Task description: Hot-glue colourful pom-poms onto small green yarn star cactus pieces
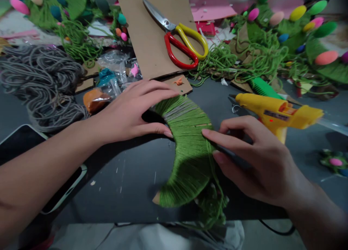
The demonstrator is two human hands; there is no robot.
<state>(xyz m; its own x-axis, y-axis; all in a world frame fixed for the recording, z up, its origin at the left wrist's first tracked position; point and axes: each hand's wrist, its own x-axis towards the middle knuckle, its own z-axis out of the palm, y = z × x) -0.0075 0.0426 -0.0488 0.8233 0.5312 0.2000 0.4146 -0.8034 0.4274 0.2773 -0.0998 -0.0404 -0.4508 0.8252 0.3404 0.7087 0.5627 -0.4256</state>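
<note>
A cardboard crescent (pixel 190 148) wrapped in green yarn lies on the dark table, with a greyish band of strands near its upper end. Its lower tip shows bare cardboard. My left hand (pixel 136 110) grips the upper end, the thumb at the inner curve and the fingers stretched over the far edge. At the outer right edge is my right hand (pixel 252 155), index fingertip touching the wrapping and the fingers bent around a loose strand of green yarn (pixel 213 166). That strand hangs to a tangled clump of yarn (pixel 212 203) by the table's front edge.
Scissors (pixel 181 50) rest on a cardboard sheet (pixel 146 36) at the back. A yellow glue gun (pixel 272 107) lies beyond my right hand. Grey cord (pixel 40 83) and a phone (pixel 65 192) are at left. Green yarn heaps (pixel 220 59) and colourful egg-shaped pieces (pixel 297 12) crowd the back.
</note>
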